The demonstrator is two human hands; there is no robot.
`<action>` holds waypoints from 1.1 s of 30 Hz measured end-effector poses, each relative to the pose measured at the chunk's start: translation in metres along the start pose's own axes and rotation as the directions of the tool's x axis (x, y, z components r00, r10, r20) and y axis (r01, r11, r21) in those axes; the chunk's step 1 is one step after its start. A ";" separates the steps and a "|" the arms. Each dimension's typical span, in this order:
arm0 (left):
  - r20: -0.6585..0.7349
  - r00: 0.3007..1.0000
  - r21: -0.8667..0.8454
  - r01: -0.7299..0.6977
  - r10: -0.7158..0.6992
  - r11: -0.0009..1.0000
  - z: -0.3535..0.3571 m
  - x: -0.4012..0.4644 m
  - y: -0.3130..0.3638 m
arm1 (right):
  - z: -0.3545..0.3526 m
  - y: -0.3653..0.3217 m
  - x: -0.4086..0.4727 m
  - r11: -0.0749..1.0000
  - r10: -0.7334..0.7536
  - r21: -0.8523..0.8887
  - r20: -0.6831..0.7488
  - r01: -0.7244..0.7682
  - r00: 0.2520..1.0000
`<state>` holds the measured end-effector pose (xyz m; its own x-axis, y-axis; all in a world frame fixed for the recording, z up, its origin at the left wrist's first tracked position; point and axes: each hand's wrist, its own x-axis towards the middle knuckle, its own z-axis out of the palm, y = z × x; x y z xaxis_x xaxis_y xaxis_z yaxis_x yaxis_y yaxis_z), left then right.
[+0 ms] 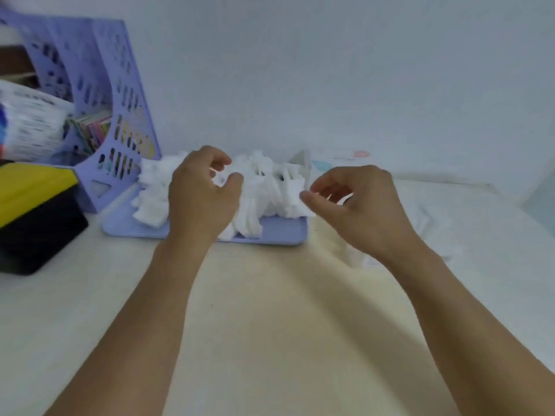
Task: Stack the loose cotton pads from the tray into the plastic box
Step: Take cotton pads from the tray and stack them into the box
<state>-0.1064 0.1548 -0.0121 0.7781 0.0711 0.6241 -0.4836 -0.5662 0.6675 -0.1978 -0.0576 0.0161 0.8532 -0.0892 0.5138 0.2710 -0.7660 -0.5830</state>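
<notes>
The left hand [204,193] is pinching one white pad between thumb and fingers over the heap of cotton pads [264,187] lying in the lilac tray [282,232] on the worktop [270,310]; the right hand [360,205] is gripping another pad at the tray's right edge; the clear plastic box [306,166], blurred, is probably standing just behind.

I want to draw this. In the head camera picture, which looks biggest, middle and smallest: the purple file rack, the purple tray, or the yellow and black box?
1. Purple file rack, biggest.
2. Purple tray.
3. Yellow and black box, partly cut off, so 2 and 3 are unsure.
</notes>
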 end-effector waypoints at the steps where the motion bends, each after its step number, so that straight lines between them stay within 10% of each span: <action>1: 0.043 0.991 0.097 0.121 -0.126 0.988 -0.008 0.003 -0.013 | 0.020 -0.015 0.003 0.998 0.059 -0.019 0.109 -0.057 0.992; 4: 0.202 0.927 0.333 0.237 -0.315 0.913 -0.007 -0.010 -0.041 | 0.081 -0.037 0.015 0.968 0.245 -0.108 0.225 -0.225 0.943; 11: 0.319 0.908 0.389 0.136 -0.271 0.911 0.006 -0.028 -0.046 | 0.132 -0.030 0.030 0.920 0.386 -0.152 0.207 -0.361 0.899; 19: 0.466 0.849 0.479 -0.006 -0.249 0.878 0.013 -0.030 -0.050 | 0.100 -0.005 0.031 0.867 0.435 0.149 0.239 -0.475 0.868; 33: 0.624 0.639 0.298 0.337 -0.449 0.893 0.004 0.010 -0.037 | 0.034 0.026 -0.006 0.788 0.160 0.536 0.295 -0.302 0.942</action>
<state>-0.0790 0.1730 -0.0322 0.9647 -0.2130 -0.1546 -0.0504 -0.7261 0.6858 -0.1812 -0.0556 -0.0238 0.9786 -0.0192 0.2051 0.1949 -0.2356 -0.9521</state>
